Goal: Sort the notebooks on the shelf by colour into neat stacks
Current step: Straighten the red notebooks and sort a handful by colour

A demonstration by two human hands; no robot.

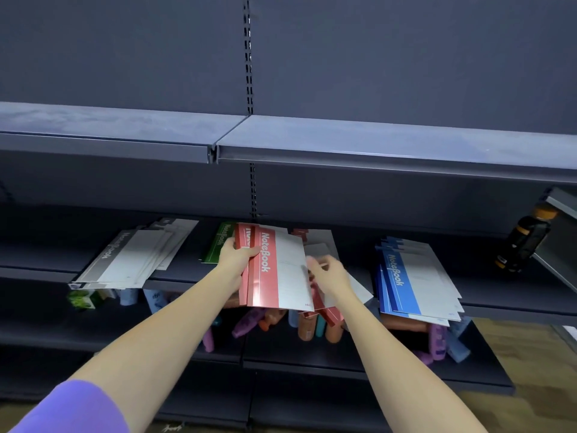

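Note:
My left hand (234,259) grips the left edge of a few red notebooks (274,270) lifted above the dark shelf (37,257). Just right of them, my right hand (327,275) hovers blurred over more red notebooks (324,310) lying on the shelf, fingers loosely curled with nothing clearly in them. A green notebook (217,242) lies behind my left hand. A fanned grey stack (131,254) sits at the left and a fanned blue stack (418,276) at the right.
The shelf below holds coloured bottles (312,326) and a green box (82,300). A dark bottle with an orange cap (524,242) stands at the far right. An upper shelf (343,145) overhangs the notebooks.

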